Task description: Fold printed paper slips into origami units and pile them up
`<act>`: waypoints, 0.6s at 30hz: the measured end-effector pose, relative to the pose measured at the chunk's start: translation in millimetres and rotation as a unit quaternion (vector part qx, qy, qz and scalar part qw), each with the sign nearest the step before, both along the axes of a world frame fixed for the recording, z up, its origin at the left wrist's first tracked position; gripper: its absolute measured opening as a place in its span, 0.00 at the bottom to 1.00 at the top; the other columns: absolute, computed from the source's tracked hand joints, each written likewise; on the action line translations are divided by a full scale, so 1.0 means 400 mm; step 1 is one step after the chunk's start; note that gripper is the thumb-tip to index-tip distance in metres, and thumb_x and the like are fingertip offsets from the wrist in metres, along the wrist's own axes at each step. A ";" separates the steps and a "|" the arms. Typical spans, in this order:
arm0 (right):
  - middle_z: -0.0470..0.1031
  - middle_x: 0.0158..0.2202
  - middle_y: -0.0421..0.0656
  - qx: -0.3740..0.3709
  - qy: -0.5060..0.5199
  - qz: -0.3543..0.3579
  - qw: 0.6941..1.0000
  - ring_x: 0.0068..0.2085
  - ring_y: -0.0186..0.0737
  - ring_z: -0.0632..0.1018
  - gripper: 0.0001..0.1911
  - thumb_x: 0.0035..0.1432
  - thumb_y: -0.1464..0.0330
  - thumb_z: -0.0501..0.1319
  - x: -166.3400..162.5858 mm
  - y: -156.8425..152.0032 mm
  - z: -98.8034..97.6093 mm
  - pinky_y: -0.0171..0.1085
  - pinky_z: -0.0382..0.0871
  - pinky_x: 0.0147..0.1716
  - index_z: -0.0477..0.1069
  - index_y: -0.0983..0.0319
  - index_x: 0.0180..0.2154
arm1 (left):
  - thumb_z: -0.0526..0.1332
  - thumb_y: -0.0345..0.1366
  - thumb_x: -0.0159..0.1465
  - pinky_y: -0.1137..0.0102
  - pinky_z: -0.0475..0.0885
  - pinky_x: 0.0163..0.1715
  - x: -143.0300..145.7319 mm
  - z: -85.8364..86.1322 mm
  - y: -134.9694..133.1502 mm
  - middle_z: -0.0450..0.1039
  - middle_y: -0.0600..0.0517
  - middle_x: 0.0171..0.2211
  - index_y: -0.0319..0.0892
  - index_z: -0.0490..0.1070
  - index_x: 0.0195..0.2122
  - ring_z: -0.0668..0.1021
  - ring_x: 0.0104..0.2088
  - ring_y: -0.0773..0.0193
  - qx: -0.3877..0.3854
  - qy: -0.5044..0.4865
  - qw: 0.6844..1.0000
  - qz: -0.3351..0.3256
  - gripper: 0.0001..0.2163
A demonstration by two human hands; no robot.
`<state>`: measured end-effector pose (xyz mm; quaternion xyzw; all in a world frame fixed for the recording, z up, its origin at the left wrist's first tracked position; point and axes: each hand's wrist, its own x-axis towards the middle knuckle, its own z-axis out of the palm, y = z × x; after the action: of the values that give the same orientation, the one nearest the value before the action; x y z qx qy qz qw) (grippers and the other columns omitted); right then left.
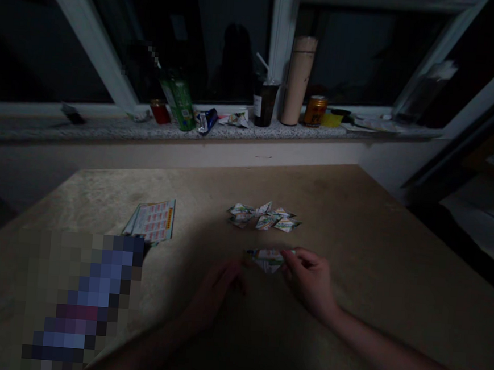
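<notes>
My right hand [311, 280] pinches the right end of a piece of folded printed paper [268, 261] between thumb and fingertips. The paper is roughly triangular, with its point toward me. At its left lies my left hand [222, 280], in shadow, with loosely stretched fingers and nothing visible in them; whether a fingertip touches the paper's left end is too dark to tell. Beyond both hands, several small folded paper pieces [265, 217] of the same printed kind sit in a cluster on the table [212, 188].
Flat printed sheets [152, 220] lie on the table at left, near a blurred-out bluish object [100, 276]. The windowsill [234, 131] beyond the table carries a green bottle [179, 102], a dark cup with a straw [265, 104], a tall beige flask [298, 80] and an orange can [315, 110].
</notes>
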<state>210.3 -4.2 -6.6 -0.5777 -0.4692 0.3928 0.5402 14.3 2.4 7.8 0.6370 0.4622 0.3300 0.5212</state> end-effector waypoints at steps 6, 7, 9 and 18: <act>0.68 0.17 0.39 0.224 -0.141 -0.020 0.964 0.20 0.33 0.68 0.08 0.51 0.67 0.63 0.013 -0.016 0.011 0.32 0.60 0.20 0.73 0.63 0.23 | 0.52 0.39 0.64 0.72 0.65 0.39 0.008 -0.002 -0.004 0.72 0.52 0.32 0.41 0.69 0.33 0.74 0.36 0.63 0.001 0.008 0.999 -0.045 0.09; 0.68 0.18 0.39 0.267 -0.169 0.017 0.949 0.20 0.33 0.68 0.06 0.52 0.68 0.63 0.011 -0.021 0.012 0.32 0.60 0.21 0.73 0.63 0.25 | 0.52 0.38 0.64 0.72 0.65 0.41 0.008 -0.002 -0.006 0.73 0.52 0.34 0.41 0.69 0.36 0.73 0.38 0.62 0.009 0.001 0.998 -0.060 0.09; 0.70 0.19 0.39 0.332 -0.209 0.087 0.916 0.20 0.33 0.69 0.03 0.53 0.70 0.62 0.004 -0.030 0.011 0.33 0.61 0.22 0.73 0.63 0.29 | 0.52 0.37 0.64 0.71 0.64 0.45 0.005 -0.005 -0.008 0.73 0.52 0.39 0.43 0.69 0.41 0.73 0.43 0.61 0.021 -0.017 0.996 -0.083 0.09; 0.76 0.27 0.44 0.331 -0.264 0.218 0.879 0.28 0.37 0.74 0.10 0.55 0.68 0.60 -0.016 -0.035 -0.030 0.36 0.65 0.28 0.71 0.61 0.41 | 0.52 0.40 0.64 0.66 0.61 0.52 -0.004 -0.012 -0.010 0.68 0.49 0.51 0.42 0.66 0.51 0.69 0.51 0.57 -0.014 -0.037 0.996 -0.084 0.16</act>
<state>203.8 -18.2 -18.7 -0.3304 -0.8110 0.1553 0.4571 12.8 -1.7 3.0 0.6540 0.3921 0.3018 0.5722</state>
